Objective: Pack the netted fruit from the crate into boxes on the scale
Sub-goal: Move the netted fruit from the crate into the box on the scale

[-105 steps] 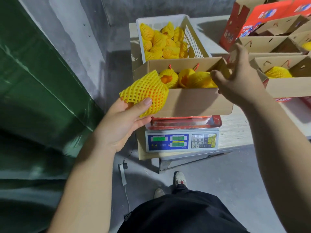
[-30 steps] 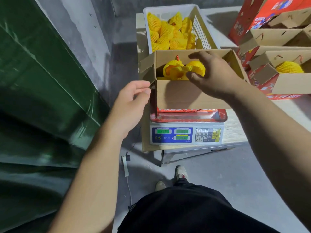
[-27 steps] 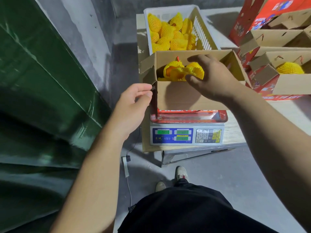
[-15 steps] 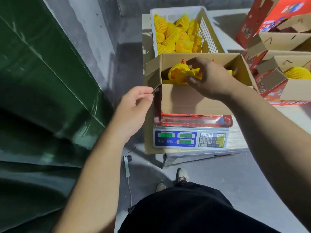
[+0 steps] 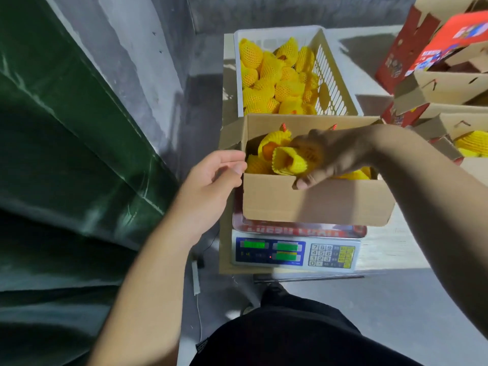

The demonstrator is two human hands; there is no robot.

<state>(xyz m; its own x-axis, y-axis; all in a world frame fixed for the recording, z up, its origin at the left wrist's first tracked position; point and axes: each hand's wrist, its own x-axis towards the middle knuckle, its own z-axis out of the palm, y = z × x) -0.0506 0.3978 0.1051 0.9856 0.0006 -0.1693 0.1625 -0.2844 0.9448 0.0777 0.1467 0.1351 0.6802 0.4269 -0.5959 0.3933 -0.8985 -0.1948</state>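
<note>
Grey concrete flooring surrounds the counter [image 5: 385, 247], where a cardboard box [image 5: 317, 204] sits on the scale [image 5: 295, 253]. Right hand [image 5: 332, 157] grips a netted fruit [image 5: 289, 161] inside the box. Left hand [image 5: 211, 186], loosely curled and holding nothing, touches the box's left corner. Crate [image 5: 330, 72] behind holds more fruit.

Yellow mesh-patterned netted fruit [image 5: 274, 75] fills a white slotted crate [image 5: 330, 75] — orange skin shows through one sleeve. The box [image 5: 314, 202] is plain brown cardboard; the scale [image 5: 295, 253] has green displays on a blue panel — yellow keys beside white.
</note>
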